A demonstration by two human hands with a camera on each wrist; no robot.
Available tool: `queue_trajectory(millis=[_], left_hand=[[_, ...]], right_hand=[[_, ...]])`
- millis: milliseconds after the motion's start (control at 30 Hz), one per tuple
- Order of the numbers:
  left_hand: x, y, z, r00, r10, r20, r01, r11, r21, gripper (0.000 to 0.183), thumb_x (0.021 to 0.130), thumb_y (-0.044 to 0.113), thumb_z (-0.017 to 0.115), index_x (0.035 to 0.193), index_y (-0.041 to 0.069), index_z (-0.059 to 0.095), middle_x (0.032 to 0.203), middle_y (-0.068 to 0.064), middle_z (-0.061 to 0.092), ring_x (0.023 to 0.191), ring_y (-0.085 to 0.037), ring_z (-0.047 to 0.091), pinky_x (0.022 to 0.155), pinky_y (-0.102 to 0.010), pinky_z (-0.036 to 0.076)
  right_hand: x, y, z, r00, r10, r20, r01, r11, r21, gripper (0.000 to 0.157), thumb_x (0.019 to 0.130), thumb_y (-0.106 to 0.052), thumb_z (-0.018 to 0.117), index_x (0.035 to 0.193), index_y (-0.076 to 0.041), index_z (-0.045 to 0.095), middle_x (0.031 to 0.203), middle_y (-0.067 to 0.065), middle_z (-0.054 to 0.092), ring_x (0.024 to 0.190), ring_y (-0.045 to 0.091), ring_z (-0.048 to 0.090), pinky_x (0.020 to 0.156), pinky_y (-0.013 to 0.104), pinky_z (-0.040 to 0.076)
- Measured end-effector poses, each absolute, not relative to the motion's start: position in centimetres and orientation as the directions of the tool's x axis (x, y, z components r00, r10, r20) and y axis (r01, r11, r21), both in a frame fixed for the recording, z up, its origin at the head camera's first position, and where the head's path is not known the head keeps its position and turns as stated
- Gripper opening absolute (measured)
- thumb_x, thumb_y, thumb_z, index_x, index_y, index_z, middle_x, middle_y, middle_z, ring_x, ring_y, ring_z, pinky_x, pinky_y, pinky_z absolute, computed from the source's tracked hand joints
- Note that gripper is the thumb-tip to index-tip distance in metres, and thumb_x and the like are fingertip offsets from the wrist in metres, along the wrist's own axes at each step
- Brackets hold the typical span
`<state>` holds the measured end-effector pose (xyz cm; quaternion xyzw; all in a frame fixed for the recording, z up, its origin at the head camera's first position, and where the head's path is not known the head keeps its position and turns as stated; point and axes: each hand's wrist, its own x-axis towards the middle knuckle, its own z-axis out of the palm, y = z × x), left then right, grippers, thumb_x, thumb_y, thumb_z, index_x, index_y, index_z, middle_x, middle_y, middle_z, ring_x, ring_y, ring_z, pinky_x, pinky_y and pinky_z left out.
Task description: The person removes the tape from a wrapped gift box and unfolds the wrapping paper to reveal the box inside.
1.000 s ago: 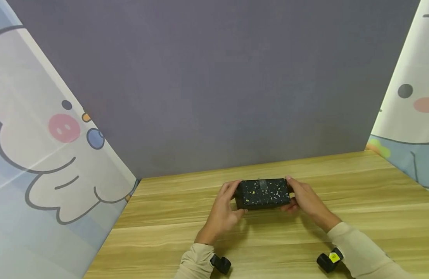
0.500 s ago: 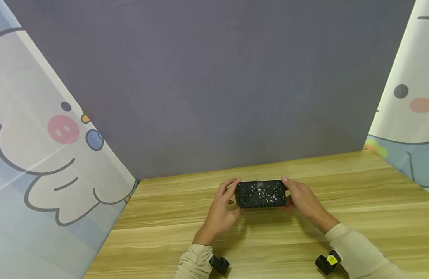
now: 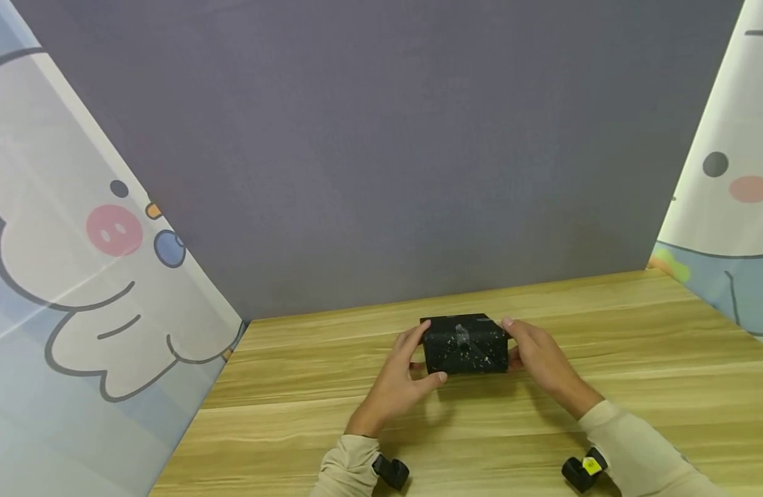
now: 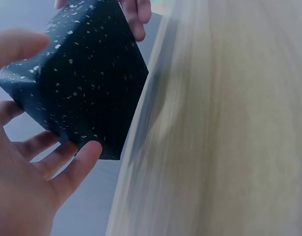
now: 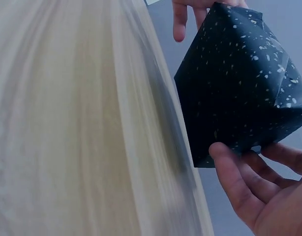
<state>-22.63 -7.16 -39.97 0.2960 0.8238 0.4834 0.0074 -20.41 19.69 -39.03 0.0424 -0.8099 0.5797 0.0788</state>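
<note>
A: What is closest?

B: Two beige sleeves (image 3: 645, 452) at the bottom edge, with a small black device (image 3: 391, 471) on each wrist. The right one bears a yellow label (image 3: 592, 465).

A: And the hands?

B: The left hand (image 3: 394, 386) holds one end of a black box (image 3: 467, 348), a finger at its top edge and the thumb by the lower front. The right hand (image 3: 546, 362) grips the opposite end, with its thumb near the top corner and its other fingers beneath in its wrist view.

A: So the box is between them?

B: Yes, above the rear half of the table (image 3: 294, 386). Its front and top both face the head camera. Pale specks dot it, and a strip of clear tape (image 3: 462, 336) crosses the front upper edge.

A: Is it touching the wood?

B: I can't tell; a soft shadow lies just in front of it.

A: Beyond that?

B: A plain grey panel (image 3: 388, 138) along the table's back edge, flanked by a cartoon-printed sheet (image 3: 46, 241) on each side.
</note>
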Motion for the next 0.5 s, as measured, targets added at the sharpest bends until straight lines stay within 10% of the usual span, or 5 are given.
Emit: queue_trajectory(millis=[233,500], left_hand=[[-22.83,-7.26,-40.15,-0.807,0.51,0.298,0.49,0.296,0.82,0.065,0.103,0.037,0.057,0.16,0.024,0.029,0.159,0.0,0.027,0.143,-0.024,0.035,0.103,-0.043,0.046],[-22.9,-7.26,-40.24,-0.8,0.494,0.341,0.516,0.275,0.811,0.053,0.107,0.033,0.051,0.156,0.019,0.037,0.155,-0.003,0.035,0.141,-0.023,0.037,0.102,-0.04,0.048]], right_hand=[[-20.71,19.66,-39.37,-0.983,0.035,0.18,-0.156,0.348,-0.924,0.059,0.109,-0.041,0.04,0.134,0.01,0.054,0.116,0.025,0.065,0.082,0.025,0.069,0.072,0.039,0.059],[-20.78,19.62,-39.73,-0.978,0.03,0.207,-0.182,0.366,-0.912,0.05,0.109,-0.037,0.042,0.127,0.006,0.06,0.12,0.023,0.063,0.083,0.023,0.069,0.071,0.037,0.059]])
